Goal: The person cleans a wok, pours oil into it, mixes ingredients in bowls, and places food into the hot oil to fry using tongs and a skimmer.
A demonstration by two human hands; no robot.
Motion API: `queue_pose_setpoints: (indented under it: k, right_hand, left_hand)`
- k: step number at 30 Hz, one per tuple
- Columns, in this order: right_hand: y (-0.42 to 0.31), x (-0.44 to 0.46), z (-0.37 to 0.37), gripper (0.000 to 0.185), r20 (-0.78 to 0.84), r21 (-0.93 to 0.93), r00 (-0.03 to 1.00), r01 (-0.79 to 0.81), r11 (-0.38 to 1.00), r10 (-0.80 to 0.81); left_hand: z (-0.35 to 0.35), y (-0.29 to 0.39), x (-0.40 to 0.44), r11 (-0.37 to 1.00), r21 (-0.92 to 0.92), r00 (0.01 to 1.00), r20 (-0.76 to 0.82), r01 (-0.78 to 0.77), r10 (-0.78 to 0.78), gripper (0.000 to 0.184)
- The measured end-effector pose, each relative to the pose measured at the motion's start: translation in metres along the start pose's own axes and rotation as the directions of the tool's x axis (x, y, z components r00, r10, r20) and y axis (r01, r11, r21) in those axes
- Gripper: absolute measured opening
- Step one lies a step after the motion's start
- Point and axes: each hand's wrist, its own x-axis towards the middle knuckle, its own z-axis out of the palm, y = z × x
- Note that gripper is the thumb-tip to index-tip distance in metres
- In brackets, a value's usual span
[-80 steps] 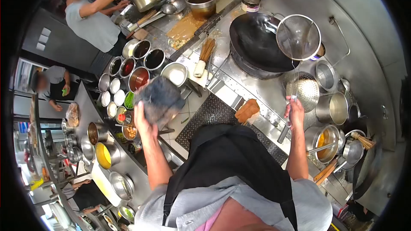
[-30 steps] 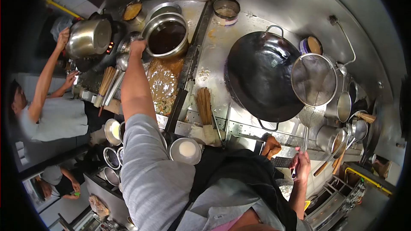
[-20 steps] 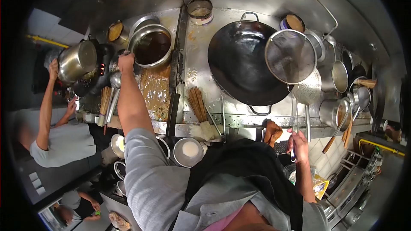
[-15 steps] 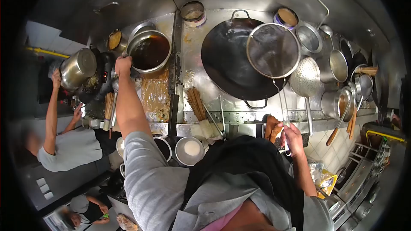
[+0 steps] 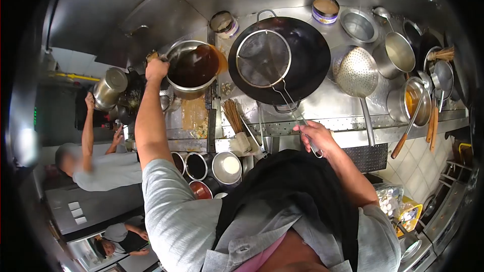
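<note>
Pot [image 5: 189, 89] in your left hand [image 5: 157, 70], strainer [image 5: 264, 58] in your right hand [image 5: 316, 138]
So your left's clamped on the pot's left edge, and it's tipped toward the wok [image 5: 310, 60], dark liquid [image 5: 191, 69] right up at the right rim. Strainer's out over the wok's left half, handle pinched in your curled right fingers. Skimmer [image 5: 356, 73] lies just right of the wok.

Strainer [image 5: 263, 59] — metal, finely meshed
</note>
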Motion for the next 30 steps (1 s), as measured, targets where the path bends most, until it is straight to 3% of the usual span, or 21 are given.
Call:
queue_pose_setpoints:
  k: [2,7,11,27,30]
  right_hand:
    - [0.002,0.003,-0.007,0.024,0.013,-0.023,1.000,-0.003,1.000,0.004]
    - [0.001,0.005,-0.024,0.022,0.022,-0.010,1.000,-0.020,1.000,0.020]
    - [0.006,-0.001,-0.040,0.019,0.042,0.037,0.999,-0.035,0.999,0.034]
    - [0.022,0.010,-0.051,0.016,0.118,0.088,0.993,0.014,0.996,-0.025]
    - [0.014,0.007,-0.049,0.023,0.114,0.035,0.993,-0.004,0.999,0.000]
  left_hand:
    - [-0.020,0.032,-0.019,0.996,0.062,0.997,0.046,-0.071,0.068,0.045]
    - [-0.039,0.083,-0.042,0.969,0.235,0.986,0.162,-0.075,0.037,0.045]
    - [-0.052,0.111,-0.062,0.960,0.266,0.980,0.197,-0.088,0.035,0.048]
    - [-0.069,0.160,-0.059,0.891,0.432,0.986,0.149,-0.137,0.079,0.040]
    - [-0.069,0.164,-0.051,0.872,0.468,0.984,0.156,-0.147,0.082,0.039]
